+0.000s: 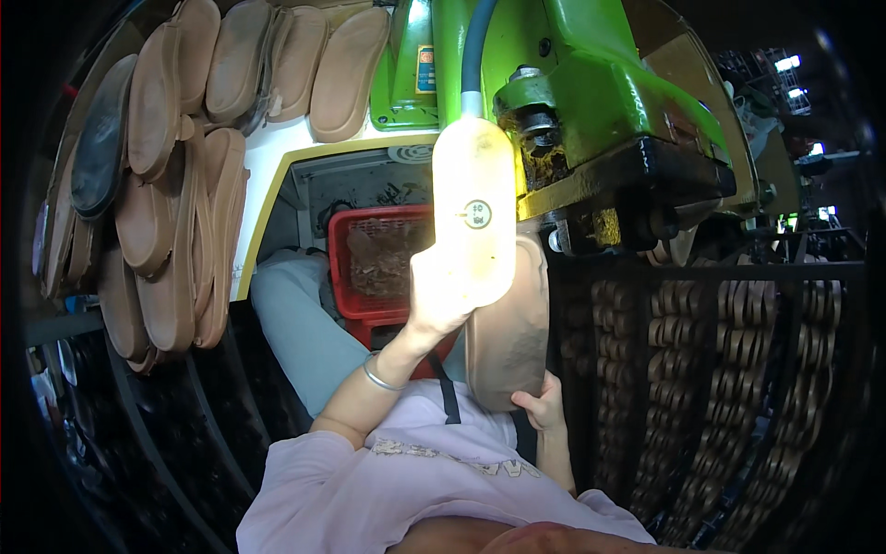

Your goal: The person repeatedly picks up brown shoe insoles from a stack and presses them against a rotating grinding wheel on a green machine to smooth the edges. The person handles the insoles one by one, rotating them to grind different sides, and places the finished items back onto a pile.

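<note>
Touching right fingers (527, 400), the sole (510, 351) perhaps meets the left hand (437, 297).

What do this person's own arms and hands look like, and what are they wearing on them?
Neither the left hand, partly washed out by glare, nor the right hand wears a glove. A silver-coloured bangle circles the left wrist. The shirt's sleeves are short and pale lilac, leaving the forearms uncovered.

Fisheye view from the wearer's head, facing down and forward at close range; the pale shirt (397, 485) sits low in view, the green machine (595, 51) at the top; straight edges bend toward the rim.
</note>
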Action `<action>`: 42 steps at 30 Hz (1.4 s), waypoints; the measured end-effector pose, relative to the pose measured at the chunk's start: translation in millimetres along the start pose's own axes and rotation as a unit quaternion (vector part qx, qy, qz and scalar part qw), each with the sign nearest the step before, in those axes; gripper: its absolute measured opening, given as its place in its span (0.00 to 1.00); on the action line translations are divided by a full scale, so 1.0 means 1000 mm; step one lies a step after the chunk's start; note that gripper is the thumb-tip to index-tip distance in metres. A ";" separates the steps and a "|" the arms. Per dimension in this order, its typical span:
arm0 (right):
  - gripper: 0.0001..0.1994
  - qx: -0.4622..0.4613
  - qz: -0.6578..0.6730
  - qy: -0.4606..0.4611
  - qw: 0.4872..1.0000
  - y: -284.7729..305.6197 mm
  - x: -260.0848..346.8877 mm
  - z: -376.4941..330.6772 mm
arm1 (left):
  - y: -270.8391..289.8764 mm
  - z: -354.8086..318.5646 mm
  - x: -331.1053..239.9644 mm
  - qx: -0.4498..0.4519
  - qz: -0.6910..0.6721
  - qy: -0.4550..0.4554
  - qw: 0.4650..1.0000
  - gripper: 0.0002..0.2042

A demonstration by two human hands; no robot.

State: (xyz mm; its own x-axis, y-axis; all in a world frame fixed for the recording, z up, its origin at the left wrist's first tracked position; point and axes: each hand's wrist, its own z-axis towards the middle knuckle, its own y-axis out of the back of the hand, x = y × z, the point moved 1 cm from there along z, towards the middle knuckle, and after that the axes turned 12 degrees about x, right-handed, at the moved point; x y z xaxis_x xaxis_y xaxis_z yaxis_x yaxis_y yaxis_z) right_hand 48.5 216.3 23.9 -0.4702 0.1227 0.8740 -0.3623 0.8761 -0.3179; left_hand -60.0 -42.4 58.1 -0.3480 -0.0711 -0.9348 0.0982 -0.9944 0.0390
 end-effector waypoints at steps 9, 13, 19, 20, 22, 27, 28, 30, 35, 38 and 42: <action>0.20 -0.029 -0.092 0.042 0.994 0.019 0.045 -0.021 | 0.000 -0.016 0.003 -0.056 -0.227 0.079 0.969 0.03; 0.20 -0.051 -0.097 0.056 0.992 0.023 0.053 -0.018 | 0.004 -0.026 0.011 -0.080 -0.206 0.085 0.972 0.06; 0.15 -0.081 -0.085 0.074 0.990 0.015 0.035 0.009 | 0.027 -0.031 -0.007 -0.157 -0.208 0.069 0.963 0.10; 0.15 -0.090 -0.093 0.067 0.989 0.008 0.030 0.019 | 0.032 -0.033 -0.009 -0.165 -0.204 0.066 0.963 0.11; 0.13 -0.093 -0.109 0.048 0.989 0.008 0.014 0.039 | 0.039 -0.037 -0.011 -0.140 -0.141 0.057 0.978 0.13; 0.12 -0.044 -0.005 -0.007 0.999 0.019 -0.028 0.074 | 0.027 -0.048 -0.019 -0.067 -0.056 0.022 0.996 0.18; 0.12 -0.036 0.018 -0.010 0.999 0.021 -0.033 0.077 | 0.024 -0.050 -0.019 -0.050 -0.056 0.021 0.997 0.19; 0.12 -0.025 0.040 -0.008 0.999 0.025 -0.041 0.075 | 0.019 -0.055 -0.019 -0.013 -0.058 0.019 0.998 0.21; 0.12 -0.021 0.077 -0.010 0.997 0.036 -0.052 0.060 | 0.001 -0.048 -0.028 0.002 -0.051 0.029 0.998 0.22; 0.13 -0.023 0.082 -0.018 0.996 0.036 -0.052 0.049 | -0.007 -0.042 -0.032 0.010 -0.044 0.020 0.999 0.22; 0.14 -0.019 0.039 -0.029 0.999 0.035 -0.045 0.031 | -0.014 -0.033 -0.021 -0.013 -0.110 0.082 0.990 0.18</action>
State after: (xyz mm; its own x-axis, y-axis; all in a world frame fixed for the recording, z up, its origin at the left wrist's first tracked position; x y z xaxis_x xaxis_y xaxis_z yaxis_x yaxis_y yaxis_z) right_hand 31.8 226.7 -37.7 -0.5419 0.1651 0.8240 -0.2928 0.8820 -0.3693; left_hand -23.7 -24.6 65.6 -0.2069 0.1633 -0.9646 0.0617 -0.9818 -0.1795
